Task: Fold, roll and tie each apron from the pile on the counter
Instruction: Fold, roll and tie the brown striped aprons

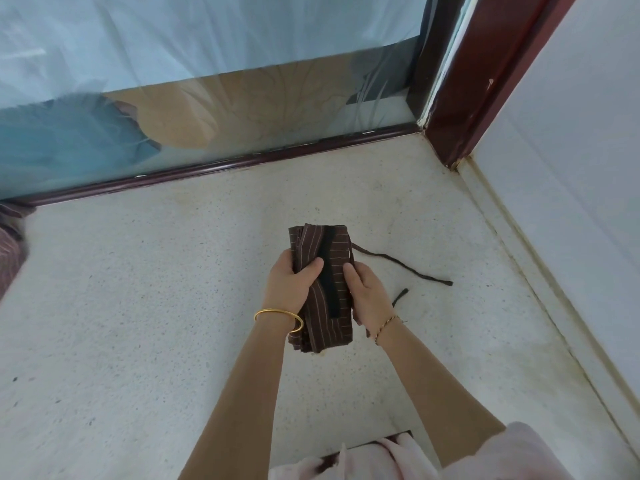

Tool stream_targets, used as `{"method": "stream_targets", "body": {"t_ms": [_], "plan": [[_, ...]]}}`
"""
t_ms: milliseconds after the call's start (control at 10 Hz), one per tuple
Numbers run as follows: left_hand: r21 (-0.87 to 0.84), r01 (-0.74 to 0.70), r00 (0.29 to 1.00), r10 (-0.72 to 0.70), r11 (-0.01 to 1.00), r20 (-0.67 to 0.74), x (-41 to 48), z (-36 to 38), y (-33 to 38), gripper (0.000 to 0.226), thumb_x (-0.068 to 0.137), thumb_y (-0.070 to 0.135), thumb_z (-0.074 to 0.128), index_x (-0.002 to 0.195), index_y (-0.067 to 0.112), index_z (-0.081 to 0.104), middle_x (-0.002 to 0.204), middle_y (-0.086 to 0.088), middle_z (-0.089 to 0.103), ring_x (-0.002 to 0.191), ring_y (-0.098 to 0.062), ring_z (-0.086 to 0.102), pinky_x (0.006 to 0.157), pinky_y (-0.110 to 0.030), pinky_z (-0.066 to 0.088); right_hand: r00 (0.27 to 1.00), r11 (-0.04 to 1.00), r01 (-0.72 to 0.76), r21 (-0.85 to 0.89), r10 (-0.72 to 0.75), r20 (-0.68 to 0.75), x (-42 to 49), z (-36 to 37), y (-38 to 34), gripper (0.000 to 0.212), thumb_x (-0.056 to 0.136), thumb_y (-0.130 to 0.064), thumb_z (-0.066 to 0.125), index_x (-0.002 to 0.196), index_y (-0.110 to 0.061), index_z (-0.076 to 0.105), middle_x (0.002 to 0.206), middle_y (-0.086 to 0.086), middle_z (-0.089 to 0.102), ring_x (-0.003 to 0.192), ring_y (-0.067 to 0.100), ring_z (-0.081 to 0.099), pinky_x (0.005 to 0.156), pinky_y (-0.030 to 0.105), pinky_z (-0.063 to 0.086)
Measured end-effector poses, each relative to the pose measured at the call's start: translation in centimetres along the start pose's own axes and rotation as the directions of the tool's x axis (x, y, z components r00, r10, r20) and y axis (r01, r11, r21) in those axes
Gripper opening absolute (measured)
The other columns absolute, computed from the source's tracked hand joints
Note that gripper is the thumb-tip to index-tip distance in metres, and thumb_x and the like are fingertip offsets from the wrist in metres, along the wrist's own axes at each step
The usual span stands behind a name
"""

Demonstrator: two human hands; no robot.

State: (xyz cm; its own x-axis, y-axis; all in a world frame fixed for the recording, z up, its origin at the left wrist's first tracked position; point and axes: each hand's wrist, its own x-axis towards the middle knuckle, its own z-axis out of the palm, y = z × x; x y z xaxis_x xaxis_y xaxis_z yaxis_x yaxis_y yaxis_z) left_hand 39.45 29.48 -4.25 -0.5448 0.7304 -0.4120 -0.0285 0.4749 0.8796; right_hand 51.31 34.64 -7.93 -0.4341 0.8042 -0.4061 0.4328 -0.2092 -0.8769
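Note:
A brown apron (334, 251) with thin pale stripes is folded into a narrow long bundle on the speckled counter (138, 306). A black strap (327, 292) runs along its top. My left hand (292, 284) grips the bundle's left side, thumb on top. My right hand (367, 294) grips its right side, thumb pressing the fabric. A dark tie string (408, 266) trails from the bundle to the right across the counter, and a short end of another string (401, 296) shows beside my right wrist.
More striped fabric, reddish-brown (10, 251), lies at the counter's far left edge. A glass window with a dark red frame (221, 166) bounds the back. A dark red post (485, 81) and a white wall (571, 150) close the right side.

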Motion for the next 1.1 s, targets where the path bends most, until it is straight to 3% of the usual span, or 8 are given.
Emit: {"method": "stream_targets", "body": {"t_ms": [100,200,400,500,600,800,900,1100], "plan": [[-0.048,0.046,0.992,-0.039,0.998,0.123,0.0,-0.9,0.4,0.029,0.091,0.041,0.054,0.108,0.017,0.053,0.102,0.0,0.063,0.092,-0.017,0.061,0.075,-0.026,0.051,1.0,0.997,-0.024,0.07,0.024,0.003,0.3,-0.5,0.0,0.034,0.099,-0.04,0.038,0.118,-0.017,0.054,0.1,-0.001,0.063,0.089,0.014,0.062,0.076,0.03,0.054],[-0.358,0.197,0.955,-0.097,0.913,0.279,0.2,-1.7,0.8,0.051,0.099,0.047,0.032,0.103,0.007,0.064,0.096,-0.008,0.064,0.081,-0.022,0.063,0.073,-0.034,0.056,1.0,0.984,-0.018,0.18,0.019,-0.005,0.6,-1.5,-0.2,0.028,0.098,-0.033,0.044,0.108,-0.015,0.063,0.096,0.003,0.068,0.087,0.018,0.064,0.086,0.042,0.053],[-0.312,-0.073,0.992,0.1,0.947,0.071,1.3,-0.6,1.2,0.025,0.094,0.022,0.053,0.102,0.0,0.062,0.118,-0.019,0.055,0.082,-0.018,0.066,0.066,-0.04,0.058,0.98,0.909,-0.117,0.4,0.041,0.195,0.3,-2.1,-0.6,0.029,0.098,-0.029,0.046,0.104,-0.008,0.065,0.077,0.001,0.069,0.067,0.012,0.065,0.064,0.027,0.055],[-0.401,-0.014,0.991,0.067,0.916,0.119,1.7,-0.2,1.3,0.011,0.096,0.013,0.049,0.102,0.005,0.048,0.094,-0.016,0.058,0.065,-0.015,0.064,0.054,-0.031,0.056,0.972,0.883,-0.138,0.449,0.034,0.232,0.3,-2.1,-0.5,0.03,0.098,-0.026,0.046,0.108,-0.004,0.063,0.077,0.003,0.068,0.067,0.014,0.065,0.063,0.027,0.055],[-0.372,-0.008,0.992,0.054,0.928,0.114,1.7,0.7,1.4,0.02,0.095,0.005,0.049,0.114,0.003,0.045,0.083,-0.008,0.063,0.065,-0.017,0.063,0.056,-0.028,0.057,0.967,0.836,-0.148,0.528,0.01,0.254,0.1,-2.0,-0.3,0.028,0.098,-0.023,0.046,0.109,-0.004,0.062,0.083,0.006,0.068,0.073,0.018,0.064,0.069,0.032,0.056],[0.179,-0.114,0.989,0.13,0.977,-0.077,2.5,1.9,0.2,0.015,0.094,0.008,0.048,0.095,0.0,0.061,0.092,-0.02,0.066,0.085,-0.036,0.062,0.082,-0.046,0.053,0.983,0.814,-0.11,0.57,0.005,0.182,0.1,-1.8,0.1,0.024,0.099,-0.023,0.044,0.101,-0.01,0.064,0.074,-0.001,0.07,0.066,0.011,0.067,0.06,0.024,0.055],[0.401,-0.128,0.986,0.159,0.907,-0.044,1.8,2.0,0.2,0.018,0.094,0.009,0.047,0.095,-0.001,0.062,0.093,-0.016,0.066,0.083,-0.03,0.059,0.079,-0.035,0.05,0.991,0.799,-0.085,0.595,0.004,0.136,0.3,-1.7,0.2,0.023,0.099,-0.023,0.045,0.1,-0.011,0.064,0.075,0.0,0.069,0.065,0.011,0.067,0.061,0.026,0.057],[0.254,-0.142,0.981,0.169,0.957,-0.089,1.0,2.5,0.4,0.008,0.092,0.008,0.052,0.087,0.009,0.058,0.084,-0.006,0.063,0.075,-0.022,0.056,0.074,-0.033,0.05,0.985,0.792,-0.137,0.595,0.045,0.167,0.2,-1.3,-0.2,0.024,0.1,-0.026,0.041,0.101,-0.014,0.061,0.087,0.004,0.066,0.082,0.02,0.062,0.076,0.035,0.053]]}}
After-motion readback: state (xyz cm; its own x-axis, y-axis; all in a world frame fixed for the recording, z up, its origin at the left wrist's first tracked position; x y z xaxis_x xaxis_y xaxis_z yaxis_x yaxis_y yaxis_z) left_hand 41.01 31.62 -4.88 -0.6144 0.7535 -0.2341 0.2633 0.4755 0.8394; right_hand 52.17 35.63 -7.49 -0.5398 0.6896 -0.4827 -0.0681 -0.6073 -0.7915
